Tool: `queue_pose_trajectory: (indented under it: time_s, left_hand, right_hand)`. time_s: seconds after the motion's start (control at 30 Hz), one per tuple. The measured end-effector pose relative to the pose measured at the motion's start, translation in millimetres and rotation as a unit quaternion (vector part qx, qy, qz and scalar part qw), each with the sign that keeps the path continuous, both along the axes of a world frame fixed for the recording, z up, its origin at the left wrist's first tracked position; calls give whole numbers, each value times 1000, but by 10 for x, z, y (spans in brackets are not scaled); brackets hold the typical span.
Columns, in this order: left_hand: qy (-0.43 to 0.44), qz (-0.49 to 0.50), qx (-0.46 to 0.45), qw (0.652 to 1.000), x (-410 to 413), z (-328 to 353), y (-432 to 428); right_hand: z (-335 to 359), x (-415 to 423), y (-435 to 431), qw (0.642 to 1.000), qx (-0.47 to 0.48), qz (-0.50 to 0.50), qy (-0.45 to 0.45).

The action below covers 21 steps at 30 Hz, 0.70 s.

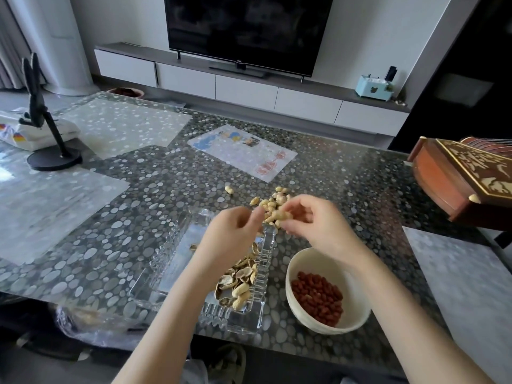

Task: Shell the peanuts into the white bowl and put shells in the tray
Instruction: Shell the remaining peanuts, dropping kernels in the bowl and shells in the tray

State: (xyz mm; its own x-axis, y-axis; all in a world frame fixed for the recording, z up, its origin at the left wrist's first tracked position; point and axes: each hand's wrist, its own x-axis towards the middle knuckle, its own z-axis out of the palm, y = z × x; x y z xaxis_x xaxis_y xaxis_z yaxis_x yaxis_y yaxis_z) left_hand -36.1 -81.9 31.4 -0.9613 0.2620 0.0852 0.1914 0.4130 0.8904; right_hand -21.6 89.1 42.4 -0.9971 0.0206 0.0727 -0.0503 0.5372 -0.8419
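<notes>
Right grip: closed round an unshelled peanut, thumb and fingers curled on it. The pod is held just above the near edge of the peanut pile, at the far end of the tray.

Left grip: fingers curled, tips brought up to the pod's left end. Contact is not resolved through blur, so it cannot be told whether the pod is pinched.

Judgement: the pod is presented end-on to the left grip so that it can be cracked between both.

Glass tray: set on the surface, under the left forearm. Empty shells are heaped along its right side. Placement is judged deliberate: husks can be dropped straight down.

White bowl: set just right of the tray, near, below the right wrist. Red kernels lie in it, well short of the rim. A short drop from the right grip is allowed.

One stray peanut lies apart, left of the pile.

Task judged part done; pile not yet used up.
</notes>
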Motion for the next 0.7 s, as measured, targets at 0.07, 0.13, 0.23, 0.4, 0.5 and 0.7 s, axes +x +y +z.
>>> queue_pose_trajectory:
  time_s: [0.07,0.13,0.23,0.4,0.5,0.7]
  left_hand:
    - [-31,-50,58,997,107,24,96]
    - [-53,-94,79,991,174,0,154]
    - [-124,-170,140,968,253,-13,216]
    - [-230,-214,257,914,387,27,331]
    - [-264,-212,304,891,431,31,406]
    - [-278,-194,321,884,500,44,557]
  right_hand:
    - [67,293,18,999,-34,-3,17]
    - [100,509,44,996,-86,-3,24]
    - [97,710,111,993,-105,-20,58]
    - [51,891,193,972,-218,-39,75]
    - [-1,976,255,959,-271,-49,71]
    - [17,1028,273,963,-245,-50,102]
